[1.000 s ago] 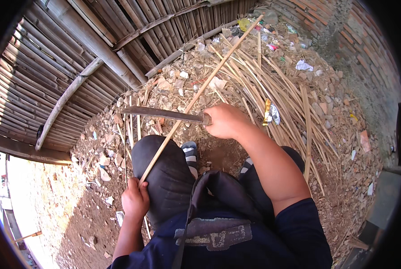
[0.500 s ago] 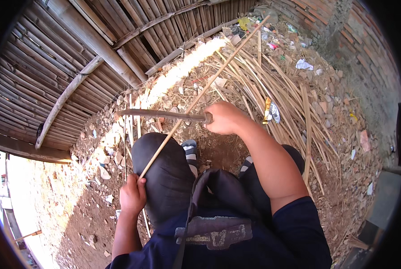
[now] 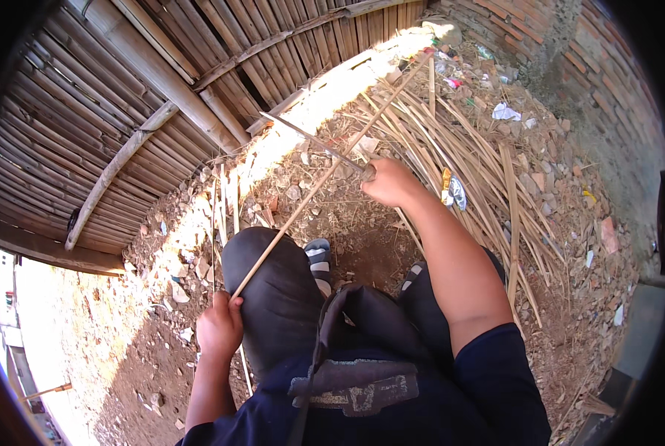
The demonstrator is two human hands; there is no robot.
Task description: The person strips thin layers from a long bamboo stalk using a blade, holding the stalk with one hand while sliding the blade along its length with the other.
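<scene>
A long, thin bamboo strip (image 3: 295, 215) slants from beside my left knee up toward the far right. Its near end is in my closed left hand (image 3: 219, 325), and the strip passes over my dark trouser leg. My right hand (image 3: 392, 183) is closed around the handle of a long-bladed knife (image 3: 306, 137). The blade points toward the far left and crosses the strip some way along its length. From here the blade looks narrow, as if seen nearly edge-on. Whether it touches the strip, I cannot tell.
A pile of split bamboo strips (image 3: 451, 160) lies on the ground to the right, with a shiny wrapper (image 3: 453, 189) on it. A bamboo slat wall (image 3: 57, 141) rises at the left and a brick wall (image 3: 615, 82) at the right. Stones and litter cover the dirt.
The knife has moved outward along the strip, away from me, and its blade has turned so the tip points farther away. My left hand stays almost in place on the strip.
</scene>
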